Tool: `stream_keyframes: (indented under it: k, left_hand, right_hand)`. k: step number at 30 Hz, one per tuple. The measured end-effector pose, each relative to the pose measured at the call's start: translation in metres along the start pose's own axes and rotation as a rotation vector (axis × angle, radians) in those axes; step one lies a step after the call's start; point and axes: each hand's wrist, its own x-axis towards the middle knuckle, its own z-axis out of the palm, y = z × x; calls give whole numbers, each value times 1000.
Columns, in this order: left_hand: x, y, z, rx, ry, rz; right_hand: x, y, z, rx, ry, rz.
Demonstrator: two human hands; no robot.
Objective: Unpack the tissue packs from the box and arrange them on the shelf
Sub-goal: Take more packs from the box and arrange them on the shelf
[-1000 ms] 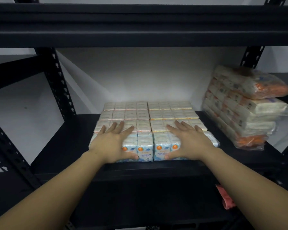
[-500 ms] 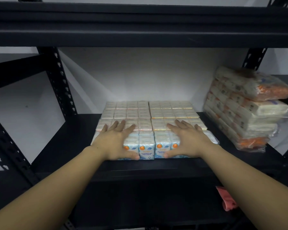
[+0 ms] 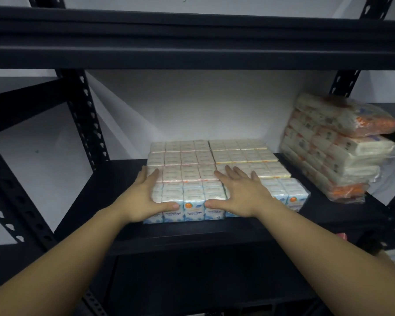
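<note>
Both hands have shifted leftward across the tissue packs (image 3: 205,169) vs a sec ago: left hand (image 3: 144,199) now sits at the block's front-left corner, right hand (image 3: 242,195) near its front middle, so the front-right packs w/ blue-and-orange labels are uncovered. Left fingers (image 3: 149,179) lie flat and spread on top, thumb pressed on the front face; right fingers (image 3: 232,173) likewise splayed wide, thumb on the front face. Neither hand is closed round a pack. Tissue packs sit in tight rows on the black shelf (image 3: 96,201), front row at its front edge. Right of the block, apart from it, a stack of bagged tissue bundles (image 3: 333,147) leans at the shelf's right end.
</note>
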Motion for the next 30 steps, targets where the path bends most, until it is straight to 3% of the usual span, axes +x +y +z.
stream_keyframes:
  k: [4, 13, 26, 30]
  left_hand:
    - [3, -4, 9, -81, 111, 120]
    - [5, 2, 14, -105, 133, 171]
    - [19, 58, 43, -66, 120, 98]
    - [13, 67, 34, -31, 50, 51]
  right_hand:
    - [-2, 1, 1, -30, 16, 3]
    - [-3, 11, 2, -38, 25, -10]
    - [-16, 72, -5, -27, 21, -19]
    - [-13, 72, -9, 50, 8, -26]
